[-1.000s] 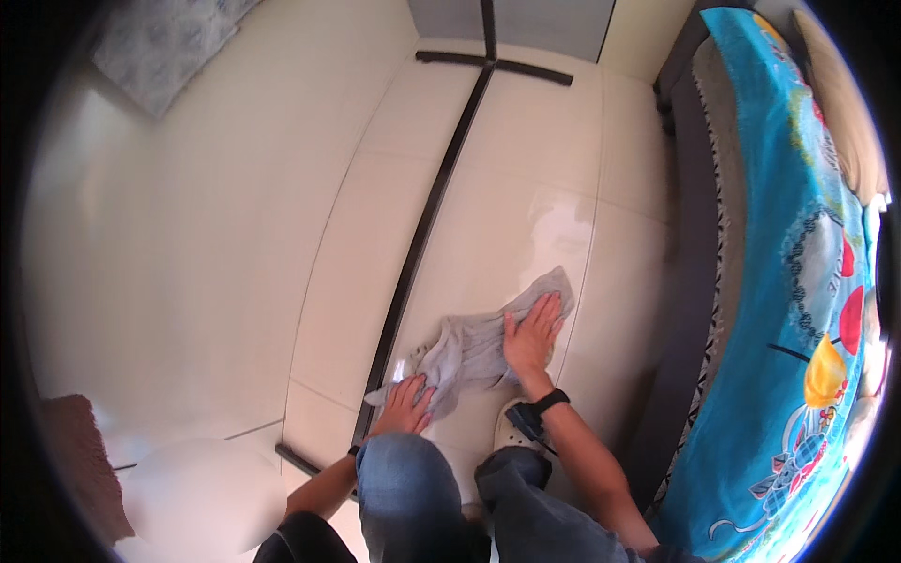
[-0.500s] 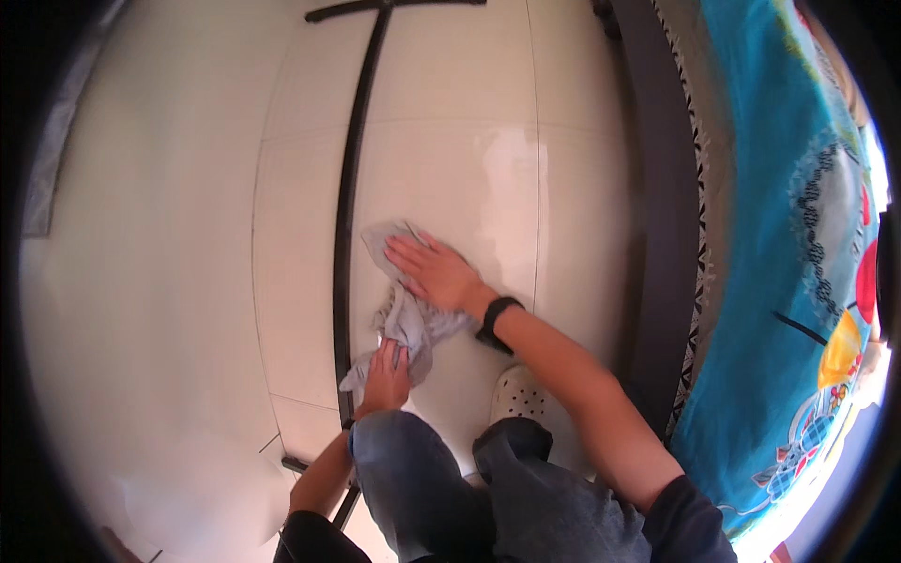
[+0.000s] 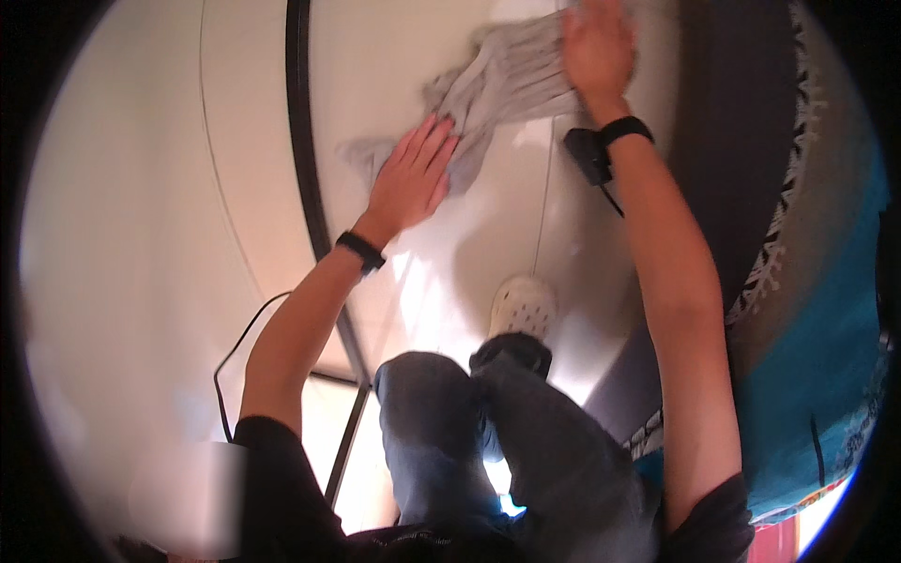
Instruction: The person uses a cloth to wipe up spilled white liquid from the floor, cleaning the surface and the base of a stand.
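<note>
A crumpled grey cloth is spread over the glossy floor, its folds running between my two hands. My left hand lies on the cloth's near left part, palm down, fingers stretched out. At the cloth's far right end, my right hand presses down with its fingers out flat; motion blurs it and the fingertips reach the top of the view. Each wrist wears a black band, the right one with a small black box and cord.
A dark metal bar runs along the pale tiled floor at left. At right stands a dark bed-like base with fringed edging and a blue patterned cover. My foot in a white clog is below the cloth.
Both hands have moved farther away, the right one also well to the right. The cloth has shifted along and stretched out wider between them. The view has shifted too.
</note>
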The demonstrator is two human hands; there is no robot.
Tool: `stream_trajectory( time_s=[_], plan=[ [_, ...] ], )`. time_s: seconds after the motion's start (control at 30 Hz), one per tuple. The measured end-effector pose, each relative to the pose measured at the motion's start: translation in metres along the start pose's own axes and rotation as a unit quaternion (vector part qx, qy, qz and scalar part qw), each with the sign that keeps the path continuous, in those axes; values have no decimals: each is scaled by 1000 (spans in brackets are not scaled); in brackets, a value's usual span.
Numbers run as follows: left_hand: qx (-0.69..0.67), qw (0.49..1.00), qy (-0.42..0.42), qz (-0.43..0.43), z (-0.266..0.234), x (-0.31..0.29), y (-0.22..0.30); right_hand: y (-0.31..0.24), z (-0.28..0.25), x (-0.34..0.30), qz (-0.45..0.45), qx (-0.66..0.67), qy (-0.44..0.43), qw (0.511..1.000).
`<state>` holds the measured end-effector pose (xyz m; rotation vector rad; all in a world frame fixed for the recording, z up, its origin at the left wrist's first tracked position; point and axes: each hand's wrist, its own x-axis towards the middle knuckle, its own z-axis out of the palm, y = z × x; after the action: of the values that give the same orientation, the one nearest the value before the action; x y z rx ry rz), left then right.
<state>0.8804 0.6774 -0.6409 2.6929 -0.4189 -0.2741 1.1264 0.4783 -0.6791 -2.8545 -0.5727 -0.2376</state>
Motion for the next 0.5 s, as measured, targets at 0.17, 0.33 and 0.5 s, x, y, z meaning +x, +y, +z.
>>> stream_trajectory(
  time_s=[0.17, 0.33, 0.5],
  plan=[
    [-58, 997, -33, -28, 10, -46, 38, 9, -43, -130, 145, 18, 17, 989],
    [-58, 998, -21, -16, 18, -48, 40, 20, -76, -207, 144, 4, -43, 989],
    [-28, 1000, 14, -5, 24, -48, 42, 25, -66, -211, 116, 18, -25, 993]
  ],
)
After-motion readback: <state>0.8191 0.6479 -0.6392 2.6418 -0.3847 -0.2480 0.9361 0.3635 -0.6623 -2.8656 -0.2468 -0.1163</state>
